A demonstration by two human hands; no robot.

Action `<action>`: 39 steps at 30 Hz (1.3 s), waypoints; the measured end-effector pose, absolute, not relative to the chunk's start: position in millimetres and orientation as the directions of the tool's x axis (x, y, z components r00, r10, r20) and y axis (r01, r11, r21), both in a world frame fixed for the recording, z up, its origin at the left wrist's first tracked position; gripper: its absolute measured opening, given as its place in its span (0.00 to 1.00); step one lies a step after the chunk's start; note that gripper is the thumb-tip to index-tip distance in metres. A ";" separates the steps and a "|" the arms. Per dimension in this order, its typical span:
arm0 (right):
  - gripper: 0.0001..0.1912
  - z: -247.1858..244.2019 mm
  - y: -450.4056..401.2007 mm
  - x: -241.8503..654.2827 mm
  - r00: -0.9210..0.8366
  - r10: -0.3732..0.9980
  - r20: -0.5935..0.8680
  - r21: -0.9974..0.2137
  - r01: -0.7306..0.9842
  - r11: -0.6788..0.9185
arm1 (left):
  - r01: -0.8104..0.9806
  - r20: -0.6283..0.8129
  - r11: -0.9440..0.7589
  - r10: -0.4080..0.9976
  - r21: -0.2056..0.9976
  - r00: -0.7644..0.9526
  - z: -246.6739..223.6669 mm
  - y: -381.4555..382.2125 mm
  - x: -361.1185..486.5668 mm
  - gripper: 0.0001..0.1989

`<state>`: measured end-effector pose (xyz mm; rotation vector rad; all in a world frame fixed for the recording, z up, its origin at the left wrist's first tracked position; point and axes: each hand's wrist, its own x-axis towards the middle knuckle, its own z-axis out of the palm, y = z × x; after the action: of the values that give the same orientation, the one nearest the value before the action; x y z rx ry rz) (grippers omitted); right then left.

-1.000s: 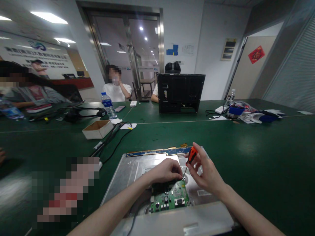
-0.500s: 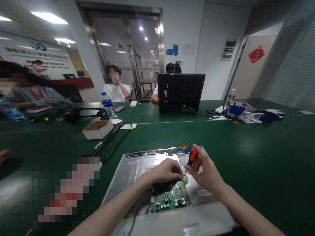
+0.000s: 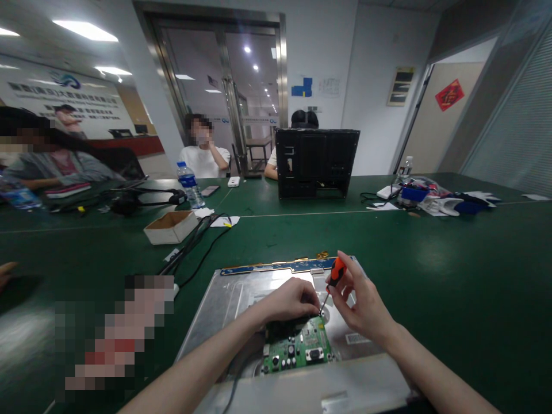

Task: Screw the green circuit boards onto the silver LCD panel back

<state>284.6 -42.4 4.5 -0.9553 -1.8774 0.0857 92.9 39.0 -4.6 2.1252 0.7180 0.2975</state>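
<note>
now the right hand (image 3: pixel 361 303) holds a tilted screwdriver (image 3: pixel 336 274).

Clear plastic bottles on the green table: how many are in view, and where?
3. A blue-capped bottle beyond the open white box; a blue-labelled bottle at the far left edge; a third bottle at the right, by the blue-and-white pile. The upright black panel may hide more.

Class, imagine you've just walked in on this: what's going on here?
The right hand holds a screwdriver, slanting down so its tip is at the far right corner of a green board. The left hand is close beside the tip; whether it pinches anything is hidden. The board lies on a metal panel, which rests on the green table.
</note>
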 end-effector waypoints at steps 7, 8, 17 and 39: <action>0.33 -1.2 -39.1 285.7 -0.172 0.615 0.770 -0.405 0.612 0.679 | 0.385 -0.035 -0.483 0.587 0.786 0.809 -3.1 38.7 93.4 0.03; 0.32 -1.5 -38.9 285.9 -0.175 0.619 0.766 -0.406 0.614 0.677 | 0.384 -0.034 -0.484 0.587 0.786 0.809 -3.1 38.6 93.5 0.03; 0.38 3.1 -42.7 285.0 -0.203 0.671 0.713 -0.475 0.565 0.675 | 0.390 -0.045 -0.479 0.585 0.787 0.810 -7.6 39.4 93.7 0.04; 0.39 2.0 -41.7 285.4 -0.211 0.650 0.730 -0.435 0.590 0.680 | 0.380 -0.037 -0.474 0.587 0.795 0.809 -6.5 39.2 94.4 0.03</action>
<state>285.4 -41.7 2.0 -0.9709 -1.8930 0.0750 94.4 39.2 -6.5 2.1234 0.7105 0.3027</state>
